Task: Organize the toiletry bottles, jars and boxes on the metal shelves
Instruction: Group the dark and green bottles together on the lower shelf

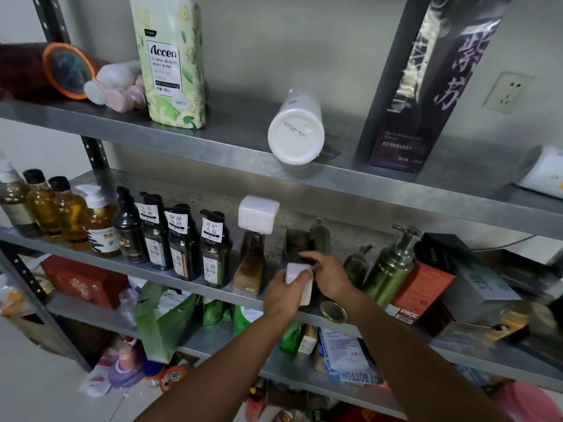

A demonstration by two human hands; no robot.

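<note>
On the middle metal shelf (182,278) my left hand (281,296) is wrapped around a small white box (297,275) at the shelf's front edge. My right hand (330,275) reaches in from the right, and its thumb and forefinger pinch at the box's top, where something small and dark shows. A dark bottle (297,240) stands just behind both hands. Left of them stands a brown bottle with a white square cap (251,263). A row of dark labelled bottles (182,242) and amber bottles (64,214) runs further left.
Right of my hands are a gold jar lid (333,312), green pump bottles (390,269) and a red box (420,287). The top shelf (213,141) holds a green body wash pouch (170,65), a white bottle on its side (296,138) and a tall dark box (426,86). The lower shelves are crowded.
</note>
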